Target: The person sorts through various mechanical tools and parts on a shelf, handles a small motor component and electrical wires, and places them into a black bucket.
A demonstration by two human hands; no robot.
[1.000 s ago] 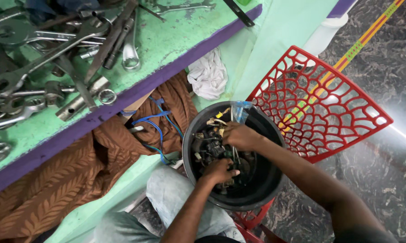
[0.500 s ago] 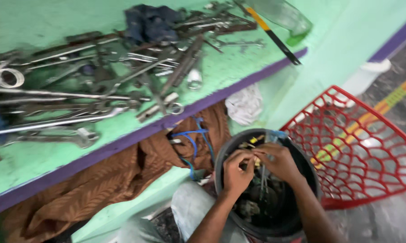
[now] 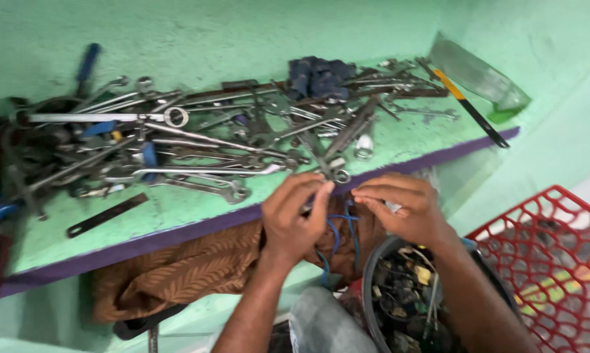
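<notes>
My left hand and my right hand are raised side by side in front of the purple edge of a green shelf. Their fingertips pinch toward each other around a small pale metal part that is mostly hidden by the fingers. Blue wire loops down behind and between the hands. Below my right wrist stands a black bucket filled with dark scrap parts and bits of wire. My arms reach up from the bottom of the view.
A pile of wrenches and spanners covers the shelf, along with a dark blue rag, a yellow-and-black tool and a flat black bar. A brown patterned cloth hangs under the shelf. A red lattice plastic seat sits at the right.
Both hands have lifted out of the bucket and come up to the shelf edge, pinching something small. The view has swung up toward the shelf of tools.
</notes>
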